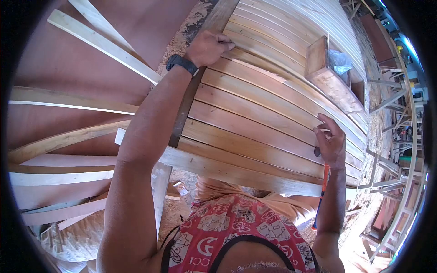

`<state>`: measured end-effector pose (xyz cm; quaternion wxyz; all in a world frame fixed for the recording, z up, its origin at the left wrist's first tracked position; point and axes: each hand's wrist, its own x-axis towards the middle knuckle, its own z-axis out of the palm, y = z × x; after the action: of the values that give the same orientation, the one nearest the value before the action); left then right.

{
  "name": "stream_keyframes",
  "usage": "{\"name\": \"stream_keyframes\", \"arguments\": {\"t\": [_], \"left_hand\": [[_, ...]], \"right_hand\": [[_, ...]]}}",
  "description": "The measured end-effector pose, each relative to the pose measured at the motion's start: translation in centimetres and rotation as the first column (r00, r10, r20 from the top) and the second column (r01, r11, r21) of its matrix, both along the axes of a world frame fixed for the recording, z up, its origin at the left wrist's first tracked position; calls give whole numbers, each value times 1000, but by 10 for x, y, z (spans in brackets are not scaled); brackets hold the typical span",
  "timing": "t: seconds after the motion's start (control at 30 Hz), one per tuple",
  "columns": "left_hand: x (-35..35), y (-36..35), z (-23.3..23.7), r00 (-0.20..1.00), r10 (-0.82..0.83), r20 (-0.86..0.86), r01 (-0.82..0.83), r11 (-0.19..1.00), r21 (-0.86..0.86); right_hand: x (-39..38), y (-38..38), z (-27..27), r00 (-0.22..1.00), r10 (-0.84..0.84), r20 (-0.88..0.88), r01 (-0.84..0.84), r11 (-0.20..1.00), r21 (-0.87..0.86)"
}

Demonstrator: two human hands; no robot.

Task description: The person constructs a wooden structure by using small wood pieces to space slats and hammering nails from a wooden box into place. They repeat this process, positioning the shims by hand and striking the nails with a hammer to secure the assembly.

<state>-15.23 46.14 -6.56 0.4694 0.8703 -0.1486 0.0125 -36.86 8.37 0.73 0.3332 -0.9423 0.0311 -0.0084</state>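
Note:
My left hand [209, 48] is closed, its fingertips pinched together over the end of a wooden slat, by the dark side rail [186, 109]. Whatever those fingertips hold is too small to make out. A black watch [182, 63] is on that wrist. Over the right part of the slatted wooden panel [255, 113], my right hand [331, 141] has its fingers curled, with a hammer at the palm. The hammer's orange and blue handle [324, 191] runs back along my forearm past the panel's near edge. A dark piece, apparently its head, shows beside the fingers.
On the panel's far right stands an open wooden box [334, 88] with a blue plastic bag [340, 61] inside. Loose wooden strips [104, 45] lean at the left over reddish-brown boards [132, 22]. Wooden frames [391, 100] stand along the right side.

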Motion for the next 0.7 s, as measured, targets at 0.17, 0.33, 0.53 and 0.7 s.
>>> {"name": "stream_keyframes", "arguments": {"t": [0.17, 0.33, 0.53, 0.7], "left_hand": [[-3, 5, 4, 999, 2, 46, -8, 993, 115], [5, 4, -5, 1000, -6, -9, 6, 999, 52], [3, 4, -8, 999, 7, 44, -8, 999, 34], [-2, -1, 5, 996, 38, -80, -36, 999, 18]], "right_hand": [[-38, -46, 4, 999, 9, 52, 33, 655, -755], [-94, -90, 9, 931, -179, -319, 43, 919, -392], [-148, -58, -20, 938, -346, -15, 244, 693, -678], [-138, -71, -7, 843, -446, -299, 362, 883, -297]]}}
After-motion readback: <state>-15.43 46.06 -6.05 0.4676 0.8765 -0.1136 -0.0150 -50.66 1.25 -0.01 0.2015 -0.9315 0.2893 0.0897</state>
